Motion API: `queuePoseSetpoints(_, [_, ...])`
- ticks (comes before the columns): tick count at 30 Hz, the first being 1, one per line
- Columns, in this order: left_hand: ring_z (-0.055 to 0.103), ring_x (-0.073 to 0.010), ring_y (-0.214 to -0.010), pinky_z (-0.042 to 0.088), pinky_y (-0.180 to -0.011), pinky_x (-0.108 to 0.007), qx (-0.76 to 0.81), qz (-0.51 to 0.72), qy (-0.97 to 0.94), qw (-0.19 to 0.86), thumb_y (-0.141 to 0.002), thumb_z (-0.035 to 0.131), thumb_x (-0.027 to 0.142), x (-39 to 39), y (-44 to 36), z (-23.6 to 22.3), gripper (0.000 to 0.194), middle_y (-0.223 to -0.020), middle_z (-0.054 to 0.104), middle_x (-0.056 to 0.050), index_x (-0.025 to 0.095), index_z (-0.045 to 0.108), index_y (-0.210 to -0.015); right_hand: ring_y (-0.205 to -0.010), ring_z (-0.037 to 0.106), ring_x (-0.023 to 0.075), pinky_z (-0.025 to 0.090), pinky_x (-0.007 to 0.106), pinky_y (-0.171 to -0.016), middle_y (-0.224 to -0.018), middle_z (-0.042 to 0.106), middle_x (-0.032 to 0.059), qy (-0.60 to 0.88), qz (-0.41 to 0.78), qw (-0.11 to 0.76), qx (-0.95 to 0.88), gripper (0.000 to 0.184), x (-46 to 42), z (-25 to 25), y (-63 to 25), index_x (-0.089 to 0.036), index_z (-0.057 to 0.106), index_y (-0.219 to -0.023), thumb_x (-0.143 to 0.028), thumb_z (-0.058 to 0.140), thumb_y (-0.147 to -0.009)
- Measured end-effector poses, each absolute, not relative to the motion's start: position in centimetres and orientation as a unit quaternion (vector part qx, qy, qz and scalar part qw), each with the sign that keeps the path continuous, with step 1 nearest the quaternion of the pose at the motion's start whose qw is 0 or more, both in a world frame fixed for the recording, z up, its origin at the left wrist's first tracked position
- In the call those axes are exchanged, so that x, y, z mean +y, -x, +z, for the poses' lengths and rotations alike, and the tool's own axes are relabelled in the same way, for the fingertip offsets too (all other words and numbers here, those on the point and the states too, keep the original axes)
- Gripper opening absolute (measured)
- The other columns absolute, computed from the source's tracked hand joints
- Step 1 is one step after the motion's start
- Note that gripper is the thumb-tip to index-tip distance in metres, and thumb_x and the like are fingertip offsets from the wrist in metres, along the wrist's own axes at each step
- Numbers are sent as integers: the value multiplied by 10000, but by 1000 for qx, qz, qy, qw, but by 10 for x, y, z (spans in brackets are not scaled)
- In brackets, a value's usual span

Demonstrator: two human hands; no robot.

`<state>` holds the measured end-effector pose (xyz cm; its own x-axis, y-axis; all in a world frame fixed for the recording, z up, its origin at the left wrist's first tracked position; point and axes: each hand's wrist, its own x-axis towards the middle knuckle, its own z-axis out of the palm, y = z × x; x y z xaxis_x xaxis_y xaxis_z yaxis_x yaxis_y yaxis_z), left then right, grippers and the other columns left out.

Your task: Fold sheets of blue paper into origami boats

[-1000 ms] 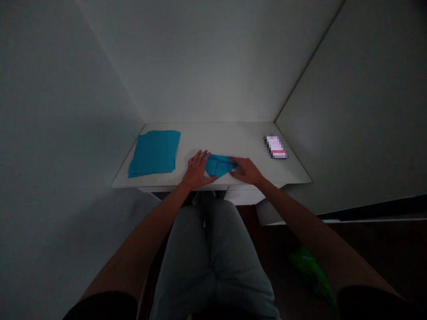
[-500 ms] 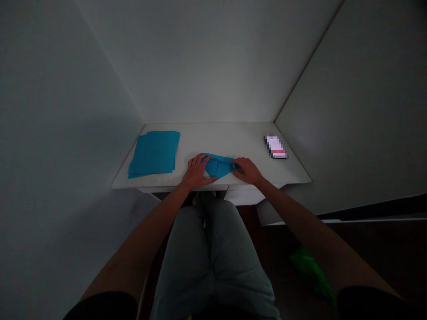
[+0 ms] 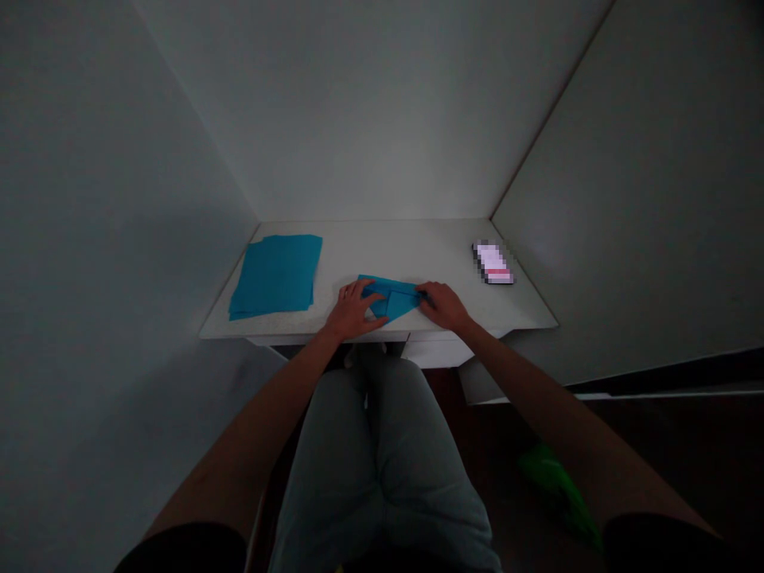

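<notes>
A piece of folded blue paper (image 3: 401, 304) lies near the front edge of the white desk, with crease lines and a folded strip along its far side. My left hand (image 3: 354, 309) rests on its left end, fingers spread, with the thumb at the near edge and the index finger reaching over the paper. At the right end my right hand (image 3: 442, 305) is closed, its thumb and fingers pinching the paper's corner. The fingertips of the right hand are partly hidden in shadow.
On the left of the desk (image 3: 382, 247) lies a stack of blue paper sheets (image 3: 278, 274). A phone (image 3: 493, 263) with a lit, blurred screen is at the right. Walls close in the back and sides. Below, a green bag-like item (image 3: 555, 481) lies on the dark floor.
The fingers of my left hand have shifted slightly on the paper, the index finger now lower and further over it. My right hand stays at the right end, almost still.
</notes>
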<state>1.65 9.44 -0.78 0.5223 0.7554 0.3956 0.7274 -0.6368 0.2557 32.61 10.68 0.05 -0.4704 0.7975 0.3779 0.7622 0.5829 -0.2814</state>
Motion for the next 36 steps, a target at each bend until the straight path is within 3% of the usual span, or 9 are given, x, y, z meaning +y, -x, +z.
queuePoseSetpoints(5, [483, -378, -1430, 356, -1204, -593, 429, 243, -869, 32, -919, 755, 575, 95, -17, -8, 502, -1522, 528, -158, 264, 731, -1312, -1023, 681, 279, 491, 416, -911, -1103, 749, 102, 396, 47, 244, -884, 178, 107, 3, -327, -230, 724, -1083, -350, 661, -967])
queuePoseSetpoints(11, [558, -352, -1360, 342, -1201, -570, 425, 246, -870, 48, -921, 746, 568, 94, -17, -7, 477, -1415, 609, -145, 237, 695, -1261, -1015, 680, 270, 499, 418, -904, -1089, 736, 95, 367, 53, 272, -888, 286, 106, 4, -326, -246, 734, -1014, -528, 723, -963])
queuePoseSetpoints(16, [594, -354, -1342, 349, -1207, -553, 452, 254, -853, 63, -882, 766, 622, 96, -18, -10, 738, -1470, 625, -159, 210, 561, -1460, -1034, 663, 286, 499, 438, -917, -1122, 725, 112, 391, 52, 256, -882, 402, 105, 6, -325, -253, 763, -1111, -617, 729, -943])
queuePoseSetpoints(23, [521, -332, -1473, 322, -1256, -558, 411, 219, -884, 48, -967, 676, 611, 96, -17, -10, 606, -1558, 595, -123, 312, 641, -1493, -1045, 639, 288, 480, 470, -955, -1149, 697, 107, 432, 43, 243, -867, 292, 107, 7, -324, -285, 819, -1097, -498, 630, -1033])
queuePoseSetpoints(27, [460, -359, -1535, 226, -1316, -595, 375, 196, -904, 64, -855, 781, 680, 86, -17, -6, 788, -1613, 566, -106, 318, 609, -1534, -1011, 629, 291, 489, 465, -932, -1102, 701, 110, 471, 21, 249, -846, 239, 113, 0, -327, -257, 806, -1092, -434, 697, -974])
queuePoseSetpoints(29, [439, -368, -1552, 245, -1307, -608, 370, 184, -908, 74, -839, 799, 672, 78, -18, -6, 848, -1648, 535, -101, 323, 564, -1575, -994, 627, 290, 496, 458, -924, -1081, 703, 110, 490, 17, 254, -834, 240, 116, -2, -328, -244, 793, -1095, -419, 715, -951])
queuePoseSetpoints(32, [482, -339, -1526, 375, -1242, -571, 387, 181, -900, 81, -945, 732, 481, 63, -17, -9, 646, -1629, 560, -87, 333, 587, -1557, -1005, 634, 290, 498, 459, -944, -1078, 701, 112, 495, 26, 264, -828, 260, 117, -3, -328, -225, 779, -1104, -423, 714, -949])
queuePoseSetpoints(36, [651, -277, -1334, 508, -1135, -497, 382, 198, -896, 111, -989, 617, 266, 47, -11, -3, 393, -1441, 702, -49, 343, 747, -1352, -998, 644, 273, 503, 451, -965, -1052, 704, 105, 492, 53, 292, -818, 296, 118, -2, -328, -224, 768, -1089, -463, 603, -1032])
